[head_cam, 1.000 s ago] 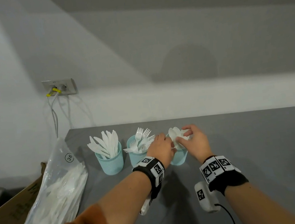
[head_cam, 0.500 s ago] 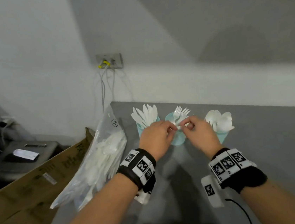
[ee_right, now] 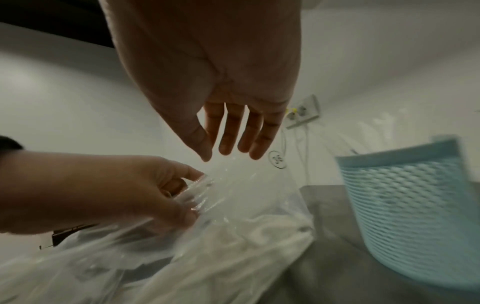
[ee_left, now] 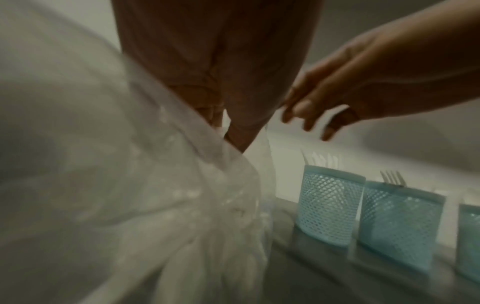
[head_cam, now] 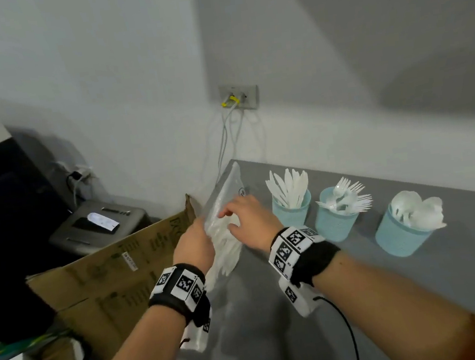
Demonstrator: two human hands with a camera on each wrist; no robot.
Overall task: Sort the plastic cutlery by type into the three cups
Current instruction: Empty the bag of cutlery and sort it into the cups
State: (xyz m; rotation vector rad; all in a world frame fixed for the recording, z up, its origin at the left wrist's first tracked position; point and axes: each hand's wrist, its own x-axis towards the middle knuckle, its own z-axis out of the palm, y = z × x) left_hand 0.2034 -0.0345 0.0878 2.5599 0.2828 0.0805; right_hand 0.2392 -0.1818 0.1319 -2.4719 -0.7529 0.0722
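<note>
Both hands are at the clear plastic bag point(head_cam: 224, 211) of white cutlery, which leans at the left end of the grey table point(head_cam: 419, 277) against a cardboard box point(head_cam: 107, 271). The left hand point(head_cam: 194, 245) pinches the bag's film between thumb and curled fingers; the right-wrist view shows the plastic bunched in that pinch point(ee_right: 200, 185). The right hand point(head_cam: 251, 218) hovers over the bag's upper side, fingers point(ee_right: 231, 131) straight and slightly spread, holding nothing; whether the tips touch the film, the views do not settle.

To the right of the bag stand three pale blue mesh cups in a row. The nearest to the bag, the knife cup point(head_cam: 292, 209), bristles with white knives. Next comes the fork cup point(head_cam: 335, 219), tines fanning out to the right. Last, well apart from the hands, the spoon cup point(head_cam: 401, 235) is heaped with white spoons.

Behind the bag, a wall socket point(head_cam: 239, 96) with cables hanging down.
</note>
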